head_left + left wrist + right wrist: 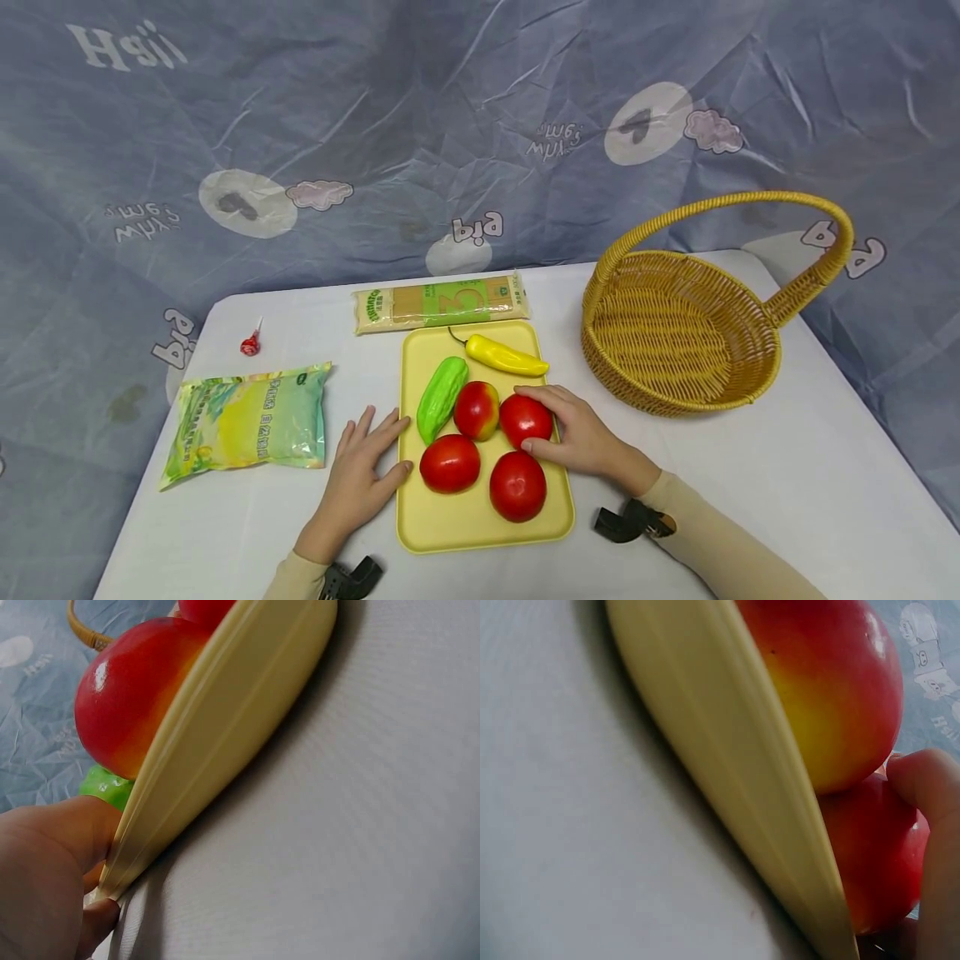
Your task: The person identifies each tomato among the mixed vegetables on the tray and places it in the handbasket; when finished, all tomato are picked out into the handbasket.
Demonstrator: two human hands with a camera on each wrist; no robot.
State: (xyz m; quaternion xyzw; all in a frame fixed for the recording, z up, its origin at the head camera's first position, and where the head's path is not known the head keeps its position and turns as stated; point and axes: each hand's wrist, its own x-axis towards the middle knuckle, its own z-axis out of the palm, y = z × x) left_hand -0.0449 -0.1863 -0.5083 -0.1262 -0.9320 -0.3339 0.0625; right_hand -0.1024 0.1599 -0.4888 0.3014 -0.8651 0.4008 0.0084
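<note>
A yellow tray (487, 533) lies mid-table with several red mangoes, a green bitter melon (442, 400) and a yellow chili pepper (504, 356) on it. My right hand (573, 433) curls its thumb and fingers around the red mango (522, 417) near the tray's right rim. In the right wrist view, the thumb (922, 780) touches that mango, just behind a nearer one (840, 697). At the tray's left side, my left hand (363, 475) has its fingers spread, with thumb and fingertips against the rim. The left wrist view shows those fingers at the tray wall (217, 742).
A wicker basket (750, 400) with a tall handle stands at the right. Behind the tray lies a pack of noodles (442, 303). A green-yellow bag (247, 425) and a red lollipop (251, 343) lie at the left. A blue-grey printed cloth (375, 125) hangs behind the table.
</note>
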